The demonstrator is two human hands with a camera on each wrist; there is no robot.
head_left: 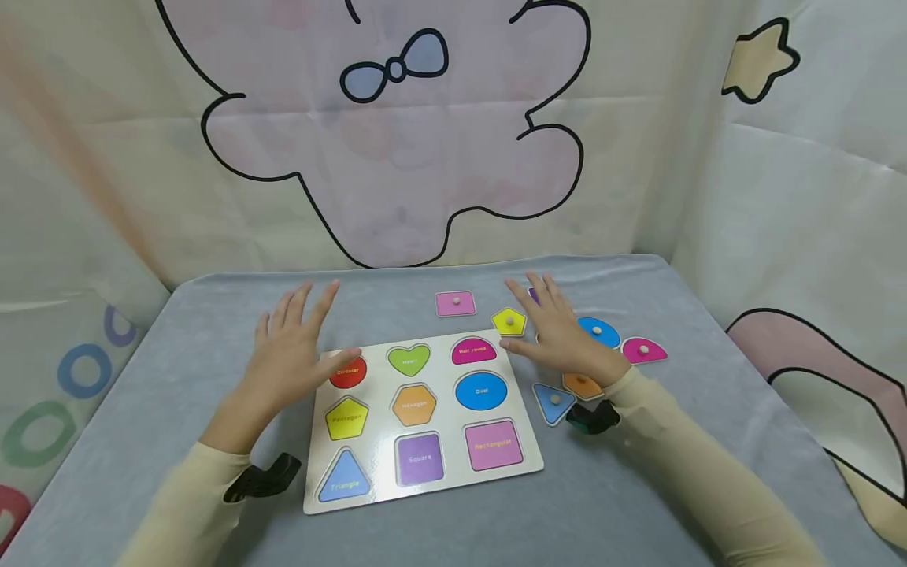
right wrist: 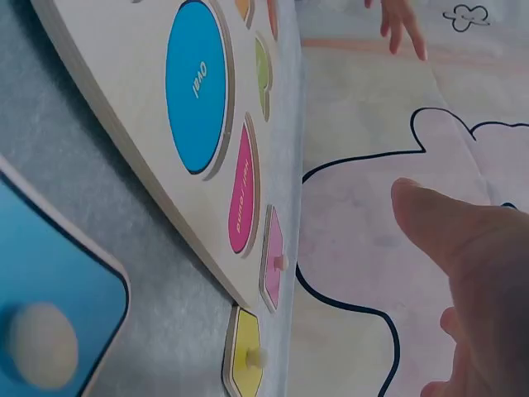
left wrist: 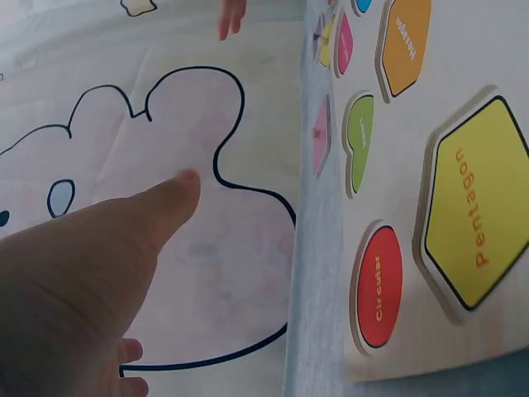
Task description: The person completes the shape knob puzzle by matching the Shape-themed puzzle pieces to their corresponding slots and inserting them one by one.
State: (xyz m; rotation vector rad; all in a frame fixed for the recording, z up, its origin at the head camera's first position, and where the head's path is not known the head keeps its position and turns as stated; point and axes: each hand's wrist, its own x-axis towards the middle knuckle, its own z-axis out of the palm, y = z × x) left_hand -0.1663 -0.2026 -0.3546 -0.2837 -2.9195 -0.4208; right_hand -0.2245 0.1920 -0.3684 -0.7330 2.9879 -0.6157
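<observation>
A pale puzzle board [head_left: 380,429] lies flat, with coloured, labelled shape recesses such as a red circle [left wrist: 380,285] and a yellow pentagon. My left hand [head_left: 290,354] is spread over the board's back left corner, holding nothing. Over the right side, my right hand [head_left: 563,335] has its fingers extended and holds nothing either. Loose knobbed pieces lie around the right hand: a yellow pentagon [head_left: 508,322], a blue oval [head_left: 601,331], a magenta half round [head_left: 643,350], an orange hexagon [head_left: 583,386] and a blue triangle [head_left: 553,403]. The right hand mostly hides a purple piece [head_left: 534,295].
Behind the board lies a pink rectangle piece [head_left: 455,304] with a knob. A blue-grey cloth [head_left: 425,539] covers the table. Printed curtains [head_left: 397,173] hang at the back and on both sides. Each wrist carries a dark strapped device [head_left: 262,479].
</observation>
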